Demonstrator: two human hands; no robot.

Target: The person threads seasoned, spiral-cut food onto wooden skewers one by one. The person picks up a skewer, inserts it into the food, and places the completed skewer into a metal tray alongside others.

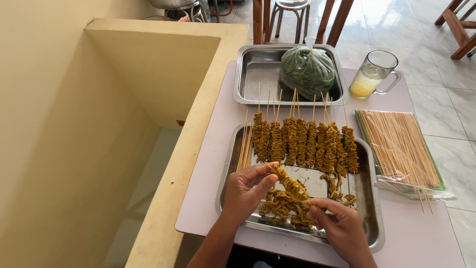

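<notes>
My left hand (pixel 246 187) pinches one end of a skewer (pixel 289 182) threaded with yellow-brown folded strips. My right hand (pixel 337 223) grips the other end, low over a steel tray (pixel 372 218). A loose heap of the same marinated strips (pixel 277 206) lies in the tray under my hands. Several finished skewers (pixel 302 141) lean in a row across the tray's far side, sticks pointing away. A few bare sticks (pixel 244 149) rest on the tray's left rim.
A second steel tray (pixel 253 74) behind holds a tied bag of greens (pixel 307 72). A glass mug (pixel 372 74) of pale drink stands at right. A packet of bamboo skewers (pixel 399 149) lies on the table's right. A beige ledge (pixel 193 129) borders the left.
</notes>
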